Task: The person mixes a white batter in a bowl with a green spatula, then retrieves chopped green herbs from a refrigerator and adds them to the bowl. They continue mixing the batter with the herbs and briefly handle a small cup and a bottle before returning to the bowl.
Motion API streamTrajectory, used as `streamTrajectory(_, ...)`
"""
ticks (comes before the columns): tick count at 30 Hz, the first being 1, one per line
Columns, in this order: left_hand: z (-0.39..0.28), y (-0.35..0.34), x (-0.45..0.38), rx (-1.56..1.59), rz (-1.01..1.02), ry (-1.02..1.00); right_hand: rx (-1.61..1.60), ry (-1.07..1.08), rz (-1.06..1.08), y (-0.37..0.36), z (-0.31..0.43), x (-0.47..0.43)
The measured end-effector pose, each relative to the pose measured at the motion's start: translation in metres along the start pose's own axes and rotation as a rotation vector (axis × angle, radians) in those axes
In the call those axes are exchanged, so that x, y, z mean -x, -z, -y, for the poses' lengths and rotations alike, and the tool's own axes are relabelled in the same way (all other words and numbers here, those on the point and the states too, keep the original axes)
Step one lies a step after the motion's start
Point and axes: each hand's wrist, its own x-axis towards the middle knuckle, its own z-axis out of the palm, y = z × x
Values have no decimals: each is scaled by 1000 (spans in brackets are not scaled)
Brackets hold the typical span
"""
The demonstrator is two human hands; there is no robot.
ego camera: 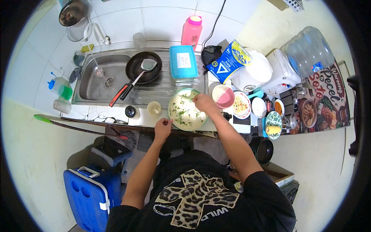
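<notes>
A large round bowl [187, 116] of pale batter with chopped green leaves stands at the counter's front edge. My right hand [205, 103] is over the bowl's right side, its fingers closed on the handle of a utensil, likely a spoon, whose far end lies in the batter. At the bowl's left rim is my left hand [164, 126], thumb and fingers touching or nearly touching the rim. Left of the bowl sit a small cream-coloured cup [154, 108] and a dark-lidded jar [130, 111]. A pink bowl [223, 97] stands just right of my right hand.
Behind are a black frying pan [143, 67] with a spatula [149, 65], a sink [101, 75] and a blue-lidded container [183, 61]. To the right stand a blue flour bag [229, 62], a plate of chopped food [241, 105] and a speckled dish [273, 119] holding corn.
</notes>
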Motion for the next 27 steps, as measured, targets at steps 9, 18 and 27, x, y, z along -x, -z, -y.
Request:
streamTrajectory(9,6,0,-2,41,-4,18,252,45,140,24,15,36)
streamTrajectory(18,-2,4,0,-58,48,14,181,12,119,23,-2,47)
streamTrajectory(27,1,4,-1,-9,49,54,75,86,-58,-8,-19,65)
